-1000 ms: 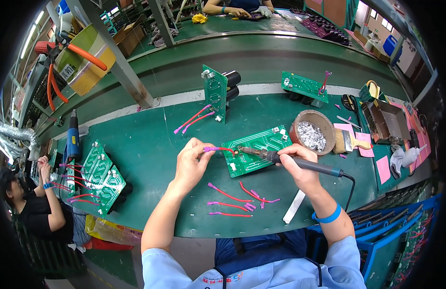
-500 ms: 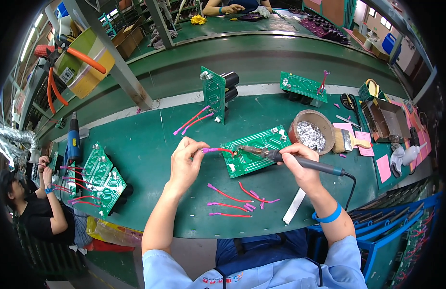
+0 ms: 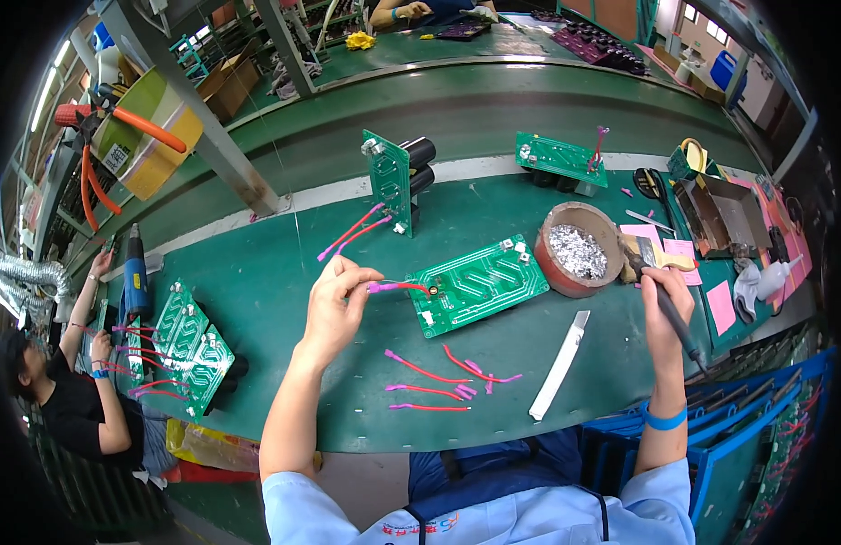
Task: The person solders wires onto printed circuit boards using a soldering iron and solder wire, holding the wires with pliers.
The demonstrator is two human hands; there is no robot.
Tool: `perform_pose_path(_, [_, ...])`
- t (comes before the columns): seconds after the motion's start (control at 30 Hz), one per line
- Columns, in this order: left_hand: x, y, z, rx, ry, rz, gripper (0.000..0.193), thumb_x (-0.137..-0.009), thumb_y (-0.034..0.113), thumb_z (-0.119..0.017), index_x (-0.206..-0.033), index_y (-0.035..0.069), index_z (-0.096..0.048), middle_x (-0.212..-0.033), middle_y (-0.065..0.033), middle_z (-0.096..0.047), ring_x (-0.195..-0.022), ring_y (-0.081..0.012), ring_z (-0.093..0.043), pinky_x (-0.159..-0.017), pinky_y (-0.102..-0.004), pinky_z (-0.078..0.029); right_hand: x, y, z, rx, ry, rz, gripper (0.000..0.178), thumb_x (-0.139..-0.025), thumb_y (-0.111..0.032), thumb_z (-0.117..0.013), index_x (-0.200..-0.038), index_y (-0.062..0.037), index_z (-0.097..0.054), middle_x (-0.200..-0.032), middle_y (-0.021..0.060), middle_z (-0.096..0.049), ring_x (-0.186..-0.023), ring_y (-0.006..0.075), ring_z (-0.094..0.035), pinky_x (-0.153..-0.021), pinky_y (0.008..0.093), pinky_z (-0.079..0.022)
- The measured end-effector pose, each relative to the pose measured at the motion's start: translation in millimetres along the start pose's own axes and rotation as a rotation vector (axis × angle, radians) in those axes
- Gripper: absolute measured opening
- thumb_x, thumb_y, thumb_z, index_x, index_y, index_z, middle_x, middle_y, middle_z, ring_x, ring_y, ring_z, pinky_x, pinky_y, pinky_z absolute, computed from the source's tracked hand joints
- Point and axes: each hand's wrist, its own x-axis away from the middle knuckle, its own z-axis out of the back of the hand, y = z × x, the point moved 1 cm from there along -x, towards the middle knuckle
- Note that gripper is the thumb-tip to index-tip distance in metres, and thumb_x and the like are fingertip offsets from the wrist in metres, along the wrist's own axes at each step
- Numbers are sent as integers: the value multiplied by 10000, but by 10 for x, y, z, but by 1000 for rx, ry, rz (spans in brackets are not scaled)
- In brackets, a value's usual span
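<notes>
My left hand (image 3: 334, 304) pinches the purple end of a red wire (image 3: 410, 287). The wire's other end meets a green circuit board (image 3: 489, 295) lying in front of me, by a small round hole near its left side. In my right hand (image 3: 664, 313) is a soldering iron (image 3: 677, 325), its dark handle slanting down toward me. Its front end points at the right rim of a brown round pot (image 3: 557, 272) filled with silvery scraps, beside a brush (image 3: 670, 261). Several loose red wires (image 3: 430, 369) with purple ends lie nearer to me.
A white-handled strip tool (image 3: 559, 368) lies right of the loose wires. Two boards (image 3: 384, 177) (image 3: 557, 159) with black cylinders stand at the back. More wired boards (image 3: 189, 345) and a blue heat gun (image 3: 136, 272) are at left. A co-worker (image 3: 75, 400) sits there.
My right hand has carried the soldering iron off the board, rightward to the pot and brush. My left hand still holds the wire at the board. The whole view has shifted slightly.
</notes>
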Motion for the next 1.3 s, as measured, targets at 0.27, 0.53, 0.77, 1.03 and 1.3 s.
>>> perform_pose_path(0.27, [-84, 79, -59, -151, -35, -81, 201, -611, -83, -539, -762, 42, -587, -676, -66, -430, -636, -203, -465, -558, -292, -392, 1, -285, -146, -282, -59, -12, 87, -665, 28, -548, -746, 0, -561, -580, 58, -463, -506, 123, -425, -459, 229, -320])
perform_pose_path(0.53, [-115, 155, -73, -250, -82, -160, 180, -611, -64, -540, -746, 47, -584, -676, -75, -427, -616, -217, -468, -531, -300, -390, 43, -429, -244, -392, -198, 44, 110, -654, 23, -563, -762, 10, -563, -620, 89, -516, -522, 154, -487, -473, 244, -374])
perform_pose_path(0.77, [-148, 237, -86, -383, -123, -274, 188, -586, -40, -565, -734, 75, -578, -673, -66, -425, -612, -223, -477, -506, -315, -398, 67, -441, -260, -415, -222, 12, 103, -655, 12, -571, -757, 9, -568, -618, 91, -520, -524, 153, -492, -470, 245, -373])
perform_pose_path(1.03, [-189, 261, -66, -452, -153, -312, 190, -579, -24, -569, -737, 82, -577, -671, -58, -423, -620, -215, -475, -504, -315, -399, 87, -453, -289, -431, -235, 11, 103, -648, 9, -575, -750, 11, -571, -606, 88, -512, -515, 152, -487, -463, 246, -369])
perform_pose_path(1.3, [-196, 295, -34, -433, -144, -319, 200, -578, -30, -570, -744, 81, -575, -671, -58, -426, -627, -214, -480, -513, -316, -405, 94, -458, -337, -483, -264, -10, 104, -648, 9, -571, -751, 11, -571, -598, 80, -508, -512, 143, -483, -462, 243, -367])
